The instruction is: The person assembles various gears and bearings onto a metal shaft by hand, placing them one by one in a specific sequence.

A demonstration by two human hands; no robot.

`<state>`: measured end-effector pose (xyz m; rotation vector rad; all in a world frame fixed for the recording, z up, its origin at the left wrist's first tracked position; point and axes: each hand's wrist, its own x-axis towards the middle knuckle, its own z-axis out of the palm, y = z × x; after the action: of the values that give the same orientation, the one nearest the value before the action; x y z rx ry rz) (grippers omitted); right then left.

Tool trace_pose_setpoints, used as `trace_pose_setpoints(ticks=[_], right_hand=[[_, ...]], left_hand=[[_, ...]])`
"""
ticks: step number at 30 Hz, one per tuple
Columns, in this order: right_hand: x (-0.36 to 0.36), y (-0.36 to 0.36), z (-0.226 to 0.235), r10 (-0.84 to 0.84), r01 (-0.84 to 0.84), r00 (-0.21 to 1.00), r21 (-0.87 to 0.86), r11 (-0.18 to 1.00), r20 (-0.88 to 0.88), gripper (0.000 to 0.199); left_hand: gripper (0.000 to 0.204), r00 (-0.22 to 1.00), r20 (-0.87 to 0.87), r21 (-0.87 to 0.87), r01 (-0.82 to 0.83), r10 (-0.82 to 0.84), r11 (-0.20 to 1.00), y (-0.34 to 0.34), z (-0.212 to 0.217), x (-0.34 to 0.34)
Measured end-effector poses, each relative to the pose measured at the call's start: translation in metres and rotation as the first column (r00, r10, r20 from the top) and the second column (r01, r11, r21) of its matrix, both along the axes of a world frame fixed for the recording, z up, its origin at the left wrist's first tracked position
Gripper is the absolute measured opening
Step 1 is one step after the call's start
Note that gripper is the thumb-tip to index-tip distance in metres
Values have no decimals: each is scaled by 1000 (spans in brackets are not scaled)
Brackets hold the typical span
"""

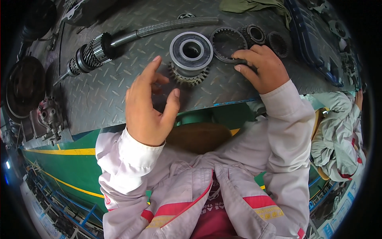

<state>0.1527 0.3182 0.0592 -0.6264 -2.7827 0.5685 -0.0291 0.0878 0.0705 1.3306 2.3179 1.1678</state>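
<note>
In front of me a ball bearing [173,48] sits on top of a toothed gear [199,81], both upright on the metal bench top. My left hand [148,103] is beside them on the left, fingers spread and thumb apart, holding nothing. To the right of the bearing lies a thin toothed ring [215,49], flat on the bench. My right hand [264,69] pinches the near right part of its rim between thumb and forefinger. Just beyond that hand are a small gear with a hollow centre [255,34] and a dark toothed ring [278,44].
A long splined shaft [159,30] carrying a gear cluster [97,49] runs across the bench's far left. Behind it lies a small bearing [186,16]. A blue case [314,47] and green cloth [254,4] are at the right. Another person's sleeve [338,119] shows at far right.
</note>
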Motion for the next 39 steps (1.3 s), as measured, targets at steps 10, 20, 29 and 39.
trace_pose_setpoints(ticks=[10, 20, 29, 39], right_hand=[[4, -8, 2, -2, 6, 998, 68, 998, -59, 23], [4, -9, 10, 138, -126, 987, 143, 982, -80, 24], [2, -7, 5, -9, 36, 957, 87, 996, -292, 24], [-6, -5, 6, -85, 119, 939, 83, 989, -332, 27]], left_hand=[[67, 999, -49, 0, 16, -16, 1000, -2, 1, -1], [64, 996, -75, 0, 39, -38, 999, -2, -2, -2], [63, 996, -82, 29, 43, -40, 999, -1, -3, -2], [62, 993, -100, 18, 71, -68, 997, -4, -6, -6]])
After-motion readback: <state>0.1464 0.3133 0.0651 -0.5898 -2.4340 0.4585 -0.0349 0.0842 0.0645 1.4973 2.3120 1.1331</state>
